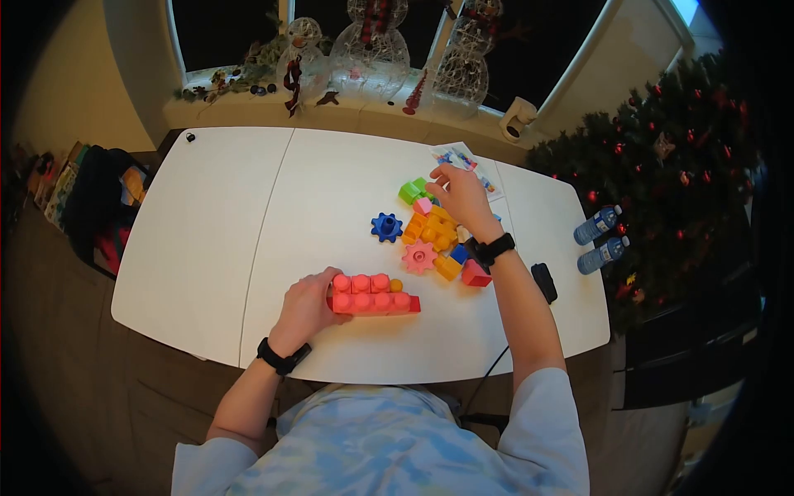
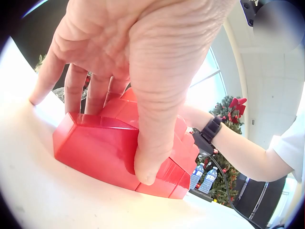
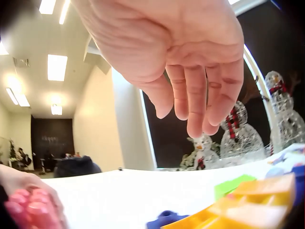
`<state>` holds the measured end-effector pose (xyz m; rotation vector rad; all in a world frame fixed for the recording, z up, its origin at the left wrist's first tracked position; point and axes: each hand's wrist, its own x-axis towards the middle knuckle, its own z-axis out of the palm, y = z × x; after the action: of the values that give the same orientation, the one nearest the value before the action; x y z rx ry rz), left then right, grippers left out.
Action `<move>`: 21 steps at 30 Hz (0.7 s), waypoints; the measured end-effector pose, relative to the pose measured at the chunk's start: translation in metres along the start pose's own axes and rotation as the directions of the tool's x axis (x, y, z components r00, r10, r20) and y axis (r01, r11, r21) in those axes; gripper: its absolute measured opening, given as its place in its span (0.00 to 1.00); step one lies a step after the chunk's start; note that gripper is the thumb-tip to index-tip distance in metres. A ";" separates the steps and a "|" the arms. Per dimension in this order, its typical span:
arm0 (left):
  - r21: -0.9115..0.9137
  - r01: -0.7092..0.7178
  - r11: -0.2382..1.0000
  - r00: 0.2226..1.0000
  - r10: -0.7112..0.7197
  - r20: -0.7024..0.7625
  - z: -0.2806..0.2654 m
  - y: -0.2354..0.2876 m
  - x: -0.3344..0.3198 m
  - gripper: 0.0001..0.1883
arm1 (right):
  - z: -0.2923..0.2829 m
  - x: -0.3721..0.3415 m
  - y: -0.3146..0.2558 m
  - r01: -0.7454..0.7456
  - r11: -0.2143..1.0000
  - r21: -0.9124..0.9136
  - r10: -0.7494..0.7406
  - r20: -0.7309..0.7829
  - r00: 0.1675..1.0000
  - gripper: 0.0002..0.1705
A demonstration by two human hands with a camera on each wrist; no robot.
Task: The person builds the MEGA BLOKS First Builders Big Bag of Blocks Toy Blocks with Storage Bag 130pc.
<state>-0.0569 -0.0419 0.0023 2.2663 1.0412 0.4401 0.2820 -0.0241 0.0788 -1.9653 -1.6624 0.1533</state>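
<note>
My left hand (image 1: 308,302) grips the left end of a red toy-block build (image 1: 372,302) on the table; in the left wrist view the thumb presses one side and fingers reach along the other. Rows of round studs top the build, and a small orange piece (image 1: 396,285) shows at its back right. Above the loose blocks my right hand (image 1: 460,195) hangs with relaxed fingers, holding nothing in the right wrist view. Nearest to it are green blocks (image 1: 411,192) and a pink block (image 1: 423,206). Yellow blocks (image 1: 438,231) lie below that hand.
A blue gear (image 1: 386,227) and pink gear (image 1: 419,257) lie left of the pile; a red block (image 1: 475,274) sits at its right. A printed sheet (image 1: 463,157) lies behind. A black case (image 1: 543,283) and two water bottles (image 1: 602,255) are at the right.
</note>
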 end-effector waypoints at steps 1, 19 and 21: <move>0.000 0.011 1.000 1.000 -0.011 0.006 0.000 0.001 0.000 0.38 | 0.002 0.006 0.005 -0.004 0.990 -0.139 0.004 -0.001 1.000 0.17; -0.028 -0.018 0.999 1.000 0.017 -0.025 0.002 -0.001 -0.001 0.35 | 0.036 0.010 0.000 -0.101 0.991 -0.083 0.099 -0.021 0.995 0.16; -0.024 -0.018 1.000 0.999 0.017 -0.036 0.003 -0.002 -0.001 0.34 | 0.021 -0.002 -0.013 -0.021 0.999 0.032 0.022 -0.026 0.999 0.15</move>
<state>-0.0573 -0.0429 -0.0007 2.2548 1.0289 0.4995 0.2611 -0.0182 0.0671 -1.9537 -1.6126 0.1603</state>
